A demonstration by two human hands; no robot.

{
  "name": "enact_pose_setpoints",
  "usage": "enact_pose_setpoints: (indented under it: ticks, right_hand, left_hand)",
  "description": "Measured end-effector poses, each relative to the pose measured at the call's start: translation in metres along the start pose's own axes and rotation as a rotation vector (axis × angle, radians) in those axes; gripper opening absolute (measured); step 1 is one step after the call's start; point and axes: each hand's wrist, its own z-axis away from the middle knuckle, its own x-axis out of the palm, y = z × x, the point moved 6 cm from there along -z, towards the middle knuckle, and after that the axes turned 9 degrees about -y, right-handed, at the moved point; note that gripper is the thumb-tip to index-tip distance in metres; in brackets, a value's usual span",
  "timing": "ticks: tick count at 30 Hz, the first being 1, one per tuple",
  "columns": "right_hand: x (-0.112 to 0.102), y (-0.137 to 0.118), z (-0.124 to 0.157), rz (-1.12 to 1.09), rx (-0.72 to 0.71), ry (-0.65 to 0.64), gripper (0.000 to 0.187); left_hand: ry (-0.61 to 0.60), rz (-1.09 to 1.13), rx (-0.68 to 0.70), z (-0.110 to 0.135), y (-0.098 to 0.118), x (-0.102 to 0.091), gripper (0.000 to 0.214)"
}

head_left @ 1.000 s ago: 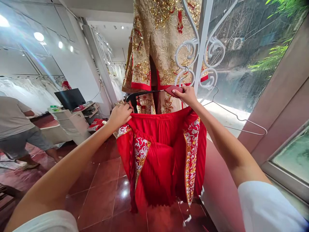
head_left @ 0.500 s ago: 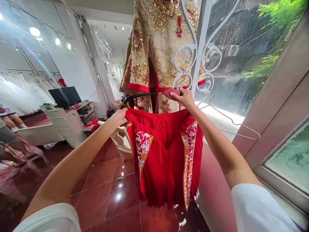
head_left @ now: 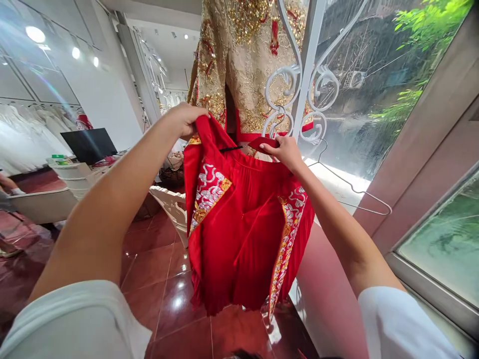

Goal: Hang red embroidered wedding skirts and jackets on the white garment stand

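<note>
A red pleated skirt [head_left: 254, 239] with silver and gold embroidered panels hangs in front of me. My left hand [head_left: 187, 119] is closed on its waistband at the left side, lifting that corner higher than the rest. My right hand [head_left: 286, 152] grips a hanger [head_left: 264, 144] by its broad dark-red part, close to the skirt's right upper edge. A thin black bar of the hanger shows toward the left; its far end is hidden behind the raised red cloth. Behind the skirt hangs a beige jacket [head_left: 247, 70] with gold beading and red trim.
A white scrolled metal stand [head_left: 305, 65] rises beside the window. From it hangs a bare wire hanger [head_left: 355, 187]. A carved cream chair [head_left: 170, 204] stands at left, behind my arm. Farther left are a desk with a black monitor [head_left: 89, 145] and racked white gowns [head_left: 26, 134].
My left hand has moved up with the skirt's left waistband, which now covers the hanger's black left end. My right hand keeps its hold. The view has shifted slightly.
</note>
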Motion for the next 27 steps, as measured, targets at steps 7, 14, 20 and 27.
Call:
enact_pose_setpoints:
  ticks: [7, 14, 20, 27]
  right_hand:
    - [0.004, 0.005, -0.002, -0.062, -0.042, 0.023, 0.045]
    - [0.0, 0.005, 0.002, -0.062, -0.004, 0.031, 0.047]
    - [0.0, 0.007, 0.002, -0.086, -0.007, -0.006, 0.043]
    - [-0.004, 0.01, 0.002, -0.135, -0.015, -0.165, 0.031]
  left_hand:
    - [-0.045, -0.362, 0.049, 0.034, -0.006, 0.074, 0.026]
    - [0.122, -0.762, 0.266, 0.075, -0.018, 0.061, 0.033]
    - [0.022, -0.76, 0.237, 0.089, -0.081, 0.041, 0.045]
    - [-0.035, -0.826, 0.312, 0.065, -0.067, 0.06, 0.047]
